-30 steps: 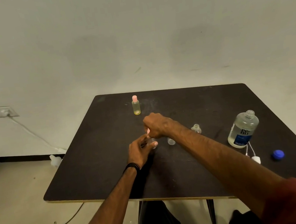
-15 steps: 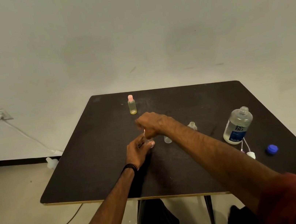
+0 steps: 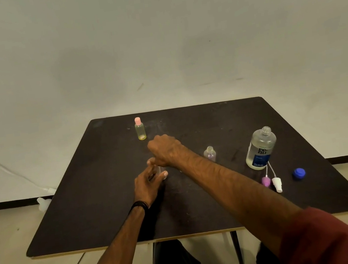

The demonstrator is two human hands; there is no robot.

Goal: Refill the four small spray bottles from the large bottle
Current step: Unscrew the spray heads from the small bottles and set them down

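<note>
On the dark tabletop [image 3: 94,211] three small bottles can be counted for certain. One yellow bottle [image 3: 140,130] with a pink cap stands upright near the far edge, closed. One clear open bottle [image 3: 209,154] with no top stands to the right of the hands. A third small clear bottle [image 3: 161,171] is at the middle of the tabletop, mostly hidden behind fingers. The fourth spray bottle cannot be made out behind the right forearm.

The left hand [image 3: 148,184] has its grip around that hidden clear bottle, fingers and thumb curled round its side, a black wristband on the wrist. The right hand [image 3: 164,150] sits directly above it, knuckles up and fingers curled down over the bottle's top; what its grip is closed on is hidden under the hand, so I cannot tell whether it is grasping anything.

One large bottle [image 3: 260,149] with a blue label stands upright near the right edge, its neck open and clear liquid filling only the lower part. Just in front of it lie two loose spray tops, each with a thin tube pointing toward the large bottle: one purple spray top [image 3: 265,181] and one white spray top [image 3: 276,183], side by side. One blue cap [image 3: 298,173] lies further right, apart from them.

On the floor left of the tabletop runs one white cable [image 3: 12,173] from a wall socket
</note>
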